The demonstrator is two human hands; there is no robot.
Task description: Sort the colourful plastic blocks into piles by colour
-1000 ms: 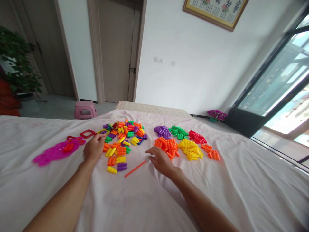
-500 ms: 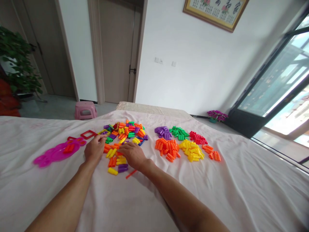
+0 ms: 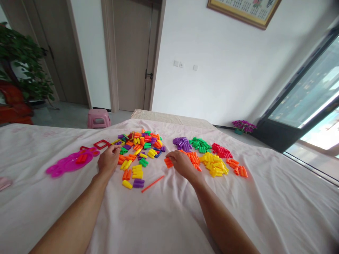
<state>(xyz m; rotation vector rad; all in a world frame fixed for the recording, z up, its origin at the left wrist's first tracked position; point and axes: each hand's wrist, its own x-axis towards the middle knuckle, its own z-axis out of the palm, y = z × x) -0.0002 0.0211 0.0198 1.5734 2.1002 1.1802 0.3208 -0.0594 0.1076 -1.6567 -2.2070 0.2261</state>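
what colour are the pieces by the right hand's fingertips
The pieces are orange; the head view shows them best.

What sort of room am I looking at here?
Probably a room in a home: a framed picture with flowers and writing hangs on the white wall, a pink plastic stool stands on the floor near a wooden door, and a leafy plant grows at the left.

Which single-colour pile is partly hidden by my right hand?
The larger orange pile, left of the yellow pile. Your right hand overlaps only this one; the purple pile, green pile, red pile and smaller orange group lie clear.
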